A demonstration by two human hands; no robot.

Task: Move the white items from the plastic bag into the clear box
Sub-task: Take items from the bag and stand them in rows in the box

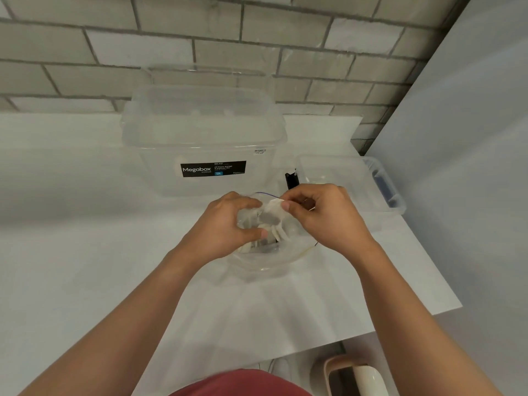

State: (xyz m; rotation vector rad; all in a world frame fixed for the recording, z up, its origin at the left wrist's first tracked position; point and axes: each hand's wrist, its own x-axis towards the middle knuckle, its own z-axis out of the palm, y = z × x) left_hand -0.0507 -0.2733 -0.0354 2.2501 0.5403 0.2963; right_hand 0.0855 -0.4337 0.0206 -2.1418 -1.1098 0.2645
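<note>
A clear plastic bag (265, 252) lies on the white table in front of me, with several white items (278, 234) inside it. My left hand (225, 224) grips the bag's left side near its mouth. My right hand (323, 215) pinches one white item (273, 208) at the bag's opening, between thumb and fingers. The clear box (200, 132) with a black "Megabox" label stands open just behind the bag, its inside looking bare through the walls.
A clear lid or shallow tray (351, 181) lies to the right of the box, with a small black object (291, 180) beside it. A brick wall runs behind the table (85, 224). The table's right edge falls off near a grey wall; a beige bin (354, 378) sits below.
</note>
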